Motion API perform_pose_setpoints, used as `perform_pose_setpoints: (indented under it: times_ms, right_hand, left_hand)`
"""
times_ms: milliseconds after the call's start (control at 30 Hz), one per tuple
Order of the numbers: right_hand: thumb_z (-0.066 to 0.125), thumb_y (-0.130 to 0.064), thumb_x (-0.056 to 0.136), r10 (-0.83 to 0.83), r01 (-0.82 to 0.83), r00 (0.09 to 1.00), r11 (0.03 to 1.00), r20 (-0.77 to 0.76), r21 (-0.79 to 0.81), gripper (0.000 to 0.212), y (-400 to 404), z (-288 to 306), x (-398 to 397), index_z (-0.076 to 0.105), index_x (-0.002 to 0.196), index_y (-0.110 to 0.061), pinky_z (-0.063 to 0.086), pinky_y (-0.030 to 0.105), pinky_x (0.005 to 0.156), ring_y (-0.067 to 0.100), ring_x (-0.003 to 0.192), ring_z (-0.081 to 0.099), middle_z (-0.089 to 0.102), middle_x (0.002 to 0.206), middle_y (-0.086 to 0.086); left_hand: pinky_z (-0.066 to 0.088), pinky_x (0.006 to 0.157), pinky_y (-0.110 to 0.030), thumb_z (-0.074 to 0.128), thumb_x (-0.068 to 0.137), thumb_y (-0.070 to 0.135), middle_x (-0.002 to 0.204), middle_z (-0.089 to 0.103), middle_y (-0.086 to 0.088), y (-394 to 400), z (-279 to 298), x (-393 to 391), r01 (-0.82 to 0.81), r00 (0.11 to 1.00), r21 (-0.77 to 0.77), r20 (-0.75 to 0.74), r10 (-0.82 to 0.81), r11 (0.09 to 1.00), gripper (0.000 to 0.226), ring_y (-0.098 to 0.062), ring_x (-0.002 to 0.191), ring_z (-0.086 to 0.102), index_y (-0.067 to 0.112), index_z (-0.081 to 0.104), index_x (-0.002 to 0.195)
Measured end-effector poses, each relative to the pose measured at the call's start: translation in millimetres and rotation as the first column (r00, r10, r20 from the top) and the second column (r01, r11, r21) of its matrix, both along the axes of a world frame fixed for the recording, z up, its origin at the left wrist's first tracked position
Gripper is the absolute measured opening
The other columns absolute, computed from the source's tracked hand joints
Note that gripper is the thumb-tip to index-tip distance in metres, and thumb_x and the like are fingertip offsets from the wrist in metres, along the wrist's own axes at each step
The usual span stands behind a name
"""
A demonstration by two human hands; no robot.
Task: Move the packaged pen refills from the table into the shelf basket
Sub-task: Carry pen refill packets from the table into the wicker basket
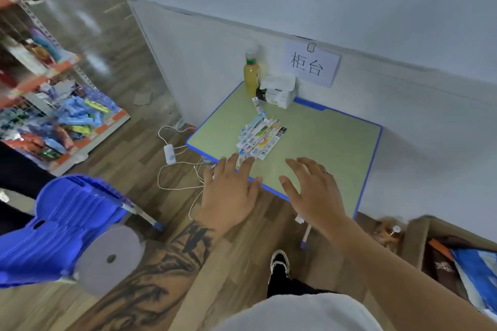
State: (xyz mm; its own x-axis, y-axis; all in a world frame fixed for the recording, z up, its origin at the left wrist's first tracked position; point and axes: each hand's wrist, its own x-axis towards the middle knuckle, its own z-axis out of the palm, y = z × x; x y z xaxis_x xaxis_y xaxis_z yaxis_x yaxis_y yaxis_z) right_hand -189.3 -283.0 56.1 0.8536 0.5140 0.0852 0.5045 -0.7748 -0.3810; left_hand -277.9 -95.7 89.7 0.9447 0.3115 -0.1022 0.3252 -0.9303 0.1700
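Packaged pen refills [261,137] lie in a loose pile near the middle of the green tabletop [322,142], just beyond both hands. Left hand [228,191] reaches with fingers spread, its fingertips at the pile's near edge, grip empty. Right hand [312,191] hovers beside, spread, holding nothing.

Two hands [228,191], one table [336,142], one bottle [251,75], one refill pile [259,137].
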Motion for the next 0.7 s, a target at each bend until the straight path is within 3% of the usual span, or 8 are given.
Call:
perform_pose_setpoints:
  times_ms: [233, 400, 700]
  right_hand:
    - [0.046, -0.052, 0.102, 0.043, -0.051, 0.996, 0.993, -0.076, -0.106, 0.052, 48.0, -47.8, 86.7, 0.052, 0.146, -0.025, 0.047, 0.044, 0.1, 0.029, 0.129, 0.057, 0.058, 0.143, 0.006]
    - [0.048, -0.051, 0.102, 0.014, -0.048, 0.981, 0.985, -0.196, -0.167, 0.052, 59.3, -81.7, 116.4, 0.054, 0.145, -0.023, 0.048, 0.046, 0.098, 0.033, 0.126, 0.058, 0.059, 0.143, 0.008]
    - [0.039, -0.051, 0.105, -0.165, 0.06, 0.882, 0.968, -0.441, -0.242, 0.054, 92.8, -108.0, 159.0, 0.042, 0.152, -0.025, 0.041, 0.045, 0.106, 0.03, 0.131, 0.052, 0.053, 0.146, 0.006]
  left_hand:
    - [0.024, 0.12, -0.053, 0.03, 0.106, 0.055, 0.165, 0.033, -0.005, 39.7, -40.6, 80.4, -0.017, 0.995, 0.095, -0.098, 0.026, 0.995, 0.057, -0.03, 0.151, 0.029, 0.031, 0.033, 0.158]
    - [0.021, 0.121, -0.051, 0.027, 0.107, 0.056, 0.167, 0.028, -0.005, 49.5, -72.7, 110.5, -0.013, 0.963, 0.066, -0.268, 0.03, 0.998, 0.058, -0.028, 0.153, 0.023, 0.033, 0.025, 0.16]
    - [0.031, 0.114, -0.05, 0.038, 0.104, 0.055, 0.159, 0.04, -0.003, 97.9, -112.8, 183.0, 0.062, 0.93, 0.033, -0.364, -0.046, 0.997, 0.054, -0.026, 0.144, 0.039, 0.031, 0.04, 0.152]
